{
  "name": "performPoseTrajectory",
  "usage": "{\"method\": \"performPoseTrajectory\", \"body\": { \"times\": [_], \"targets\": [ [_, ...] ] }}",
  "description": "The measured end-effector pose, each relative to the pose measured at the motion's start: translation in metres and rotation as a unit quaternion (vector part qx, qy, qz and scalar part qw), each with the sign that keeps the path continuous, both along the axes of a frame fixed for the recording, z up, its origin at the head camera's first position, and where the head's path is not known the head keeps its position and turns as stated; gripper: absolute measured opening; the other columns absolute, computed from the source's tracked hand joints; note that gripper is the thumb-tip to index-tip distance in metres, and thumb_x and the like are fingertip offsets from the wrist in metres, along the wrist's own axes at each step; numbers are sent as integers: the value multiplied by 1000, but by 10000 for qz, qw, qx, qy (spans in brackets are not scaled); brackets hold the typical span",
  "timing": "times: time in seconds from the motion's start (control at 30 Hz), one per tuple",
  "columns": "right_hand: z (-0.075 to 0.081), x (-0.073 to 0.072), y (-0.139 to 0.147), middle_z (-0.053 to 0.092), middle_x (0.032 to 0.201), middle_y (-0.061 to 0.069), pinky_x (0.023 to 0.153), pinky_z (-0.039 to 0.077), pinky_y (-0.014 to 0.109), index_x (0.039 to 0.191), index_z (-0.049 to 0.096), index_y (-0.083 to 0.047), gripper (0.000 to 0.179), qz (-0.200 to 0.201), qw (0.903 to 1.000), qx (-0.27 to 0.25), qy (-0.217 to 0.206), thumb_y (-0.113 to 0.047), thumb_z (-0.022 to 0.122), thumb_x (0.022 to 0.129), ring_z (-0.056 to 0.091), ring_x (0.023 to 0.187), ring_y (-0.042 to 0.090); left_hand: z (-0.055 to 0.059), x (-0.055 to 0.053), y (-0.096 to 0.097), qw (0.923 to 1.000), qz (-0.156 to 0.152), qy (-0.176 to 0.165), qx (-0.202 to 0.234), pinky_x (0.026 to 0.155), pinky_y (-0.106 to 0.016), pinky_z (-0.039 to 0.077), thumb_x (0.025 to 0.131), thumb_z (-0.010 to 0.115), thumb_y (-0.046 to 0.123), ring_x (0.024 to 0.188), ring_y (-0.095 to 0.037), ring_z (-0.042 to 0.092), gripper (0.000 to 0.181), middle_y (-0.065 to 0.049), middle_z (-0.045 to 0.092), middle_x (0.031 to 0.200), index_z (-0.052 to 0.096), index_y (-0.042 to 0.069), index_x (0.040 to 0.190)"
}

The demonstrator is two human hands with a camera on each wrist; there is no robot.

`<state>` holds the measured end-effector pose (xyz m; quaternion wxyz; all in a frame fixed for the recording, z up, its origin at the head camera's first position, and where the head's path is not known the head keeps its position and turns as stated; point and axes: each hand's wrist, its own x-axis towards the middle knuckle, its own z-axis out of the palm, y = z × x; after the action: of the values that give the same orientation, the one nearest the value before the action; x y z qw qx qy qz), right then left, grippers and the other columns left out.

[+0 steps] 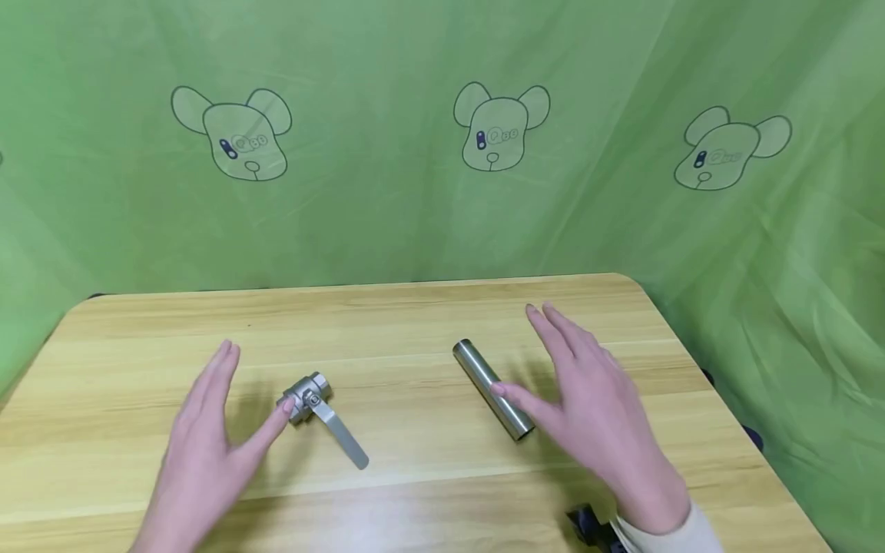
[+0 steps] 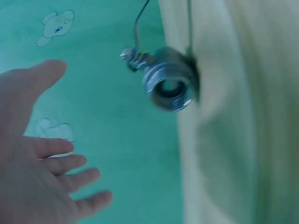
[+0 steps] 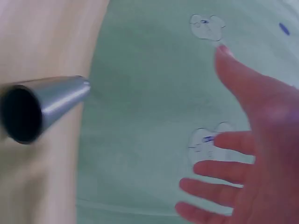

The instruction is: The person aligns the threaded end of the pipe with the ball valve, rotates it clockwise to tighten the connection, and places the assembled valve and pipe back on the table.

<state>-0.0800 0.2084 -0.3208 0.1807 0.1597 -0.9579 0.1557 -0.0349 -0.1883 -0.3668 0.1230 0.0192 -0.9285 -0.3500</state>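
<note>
A metal ball valve [image 1: 304, 397] with a long flat lever handle [image 1: 344, 438] lies on the table, left of the middle. My left hand [image 1: 210, 445] is beside it, fingers straight and thumb spread, the thumb tip overlapping the valve in the head view. In the left wrist view the valve [image 2: 170, 79] shows its threaded open end, apart from the fingers. A steel tube [image 1: 492, 388] lies slantwise on the right half. My right hand [image 1: 598, 407] hovers by it with spread fingers, its thumb overlapping the tube. The right wrist view shows the tube's [image 3: 51, 105] hollow end, away from the hand.
The wooden table [image 1: 401, 330] has rounded far corners. Behind it and along the right side hangs a green cloth [image 1: 387, 223] printed with bear heads. A black strap piece [image 1: 588, 526] sits at the right wrist, by a light sleeve [image 1: 674, 538].
</note>
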Motion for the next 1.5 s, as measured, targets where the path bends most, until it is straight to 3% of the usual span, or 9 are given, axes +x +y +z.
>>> {"method": "performPoseTrajectory", "body": {
  "times": [0.13,0.33,0.53,0.67,0.77,0.97,1.1,1.33,1.5],
  "targets": [
    [-14,-10,2,58,156,19,104,57,68,161,48,-11,85,3,9946,-1011,-214,-44,86,92,61,137,44,-4,-5,0,9924,-41,-427,1151,122,-77,35,97,81,42,155,-54,37,93,-17,31,176,30,18,171],
    [-39,-24,8,68,145,16,99,66,40,151,58,-8,61,-95,9627,-2521,-980,-33,79,100,72,124,36,-15,-11,-6,9609,-109,-1237,2475,128,-62,37,100,77,40,158,-47,39,82,-13,35,175,36,16,167],
    [-57,-31,10,73,137,13,95,59,9,144,65,-10,49,-325,9371,-3143,-1485,-34,75,103,74,118,20,-30,-15,-10,9427,59,-1590,2931,121,-21,44,103,73,43,155,-33,45,75,-8,43,171,39,18,165],
    [-68,-32,9,74,137,10,95,56,6,142,66,-11,50,-662,9188,-3376,-1933,-43,72,104,71,112,6,-40,-17,-9,9349,190,-1687,3115,124,-26,43,104,72,42,146,-14,52,70,-4,51,165,43,17,162],
    [-79,-33,10,74,136,12,97,58,10,142,65,-9,51,-784,8916,-3843,-2265,-43,70,104,73,109,6,-47,-19,-9,9252,234,-1748,3359,131,-45,38,103,73,42,136,-1,56,67,1,55,162,45,18,160],
    [-101,-37,14,80,123,6,99,64,24,141,60,3,49,-608,8159,-5141,-2574,-32,67,108,79,108,13,-61,-24,-11,9121,215,-1606,3765,112,-10,46,105,71,36,126,2,61,57,16,67,140,52,12,154],
    [-108,-38,16,82,115,3,98,66,28,136,61,9,48,-428,7858,-5649,-2481,-30,68,107,80,106,14,-67,-25,-7,9118,181,-1404,3853,104,-5,50,102,76,26,123,1,64,55,17,68,133,56,9,151],
    [-110,-40,16,82,111,1,95,66,25,130,65,6,43,-397,8067,-5395,-2381,-31,68,108,80,103,13,-67,-27,-4,9296,-19,-1426,3399,127,-28,42,94,79,8,128,3,58,65,-5,57,156,54,12,154],
    [-109,-45,17,82,110,-2,95,65,22,129,66,6,40,-303,8278,-5145,-2216,-30,66,109,79,101,11,-64,-29,-5,9375,-137,-1307,3223,121,-14,41,89,74,-4,138,-14,54,70,-9,54,159,52,9,155]
  ]
}}
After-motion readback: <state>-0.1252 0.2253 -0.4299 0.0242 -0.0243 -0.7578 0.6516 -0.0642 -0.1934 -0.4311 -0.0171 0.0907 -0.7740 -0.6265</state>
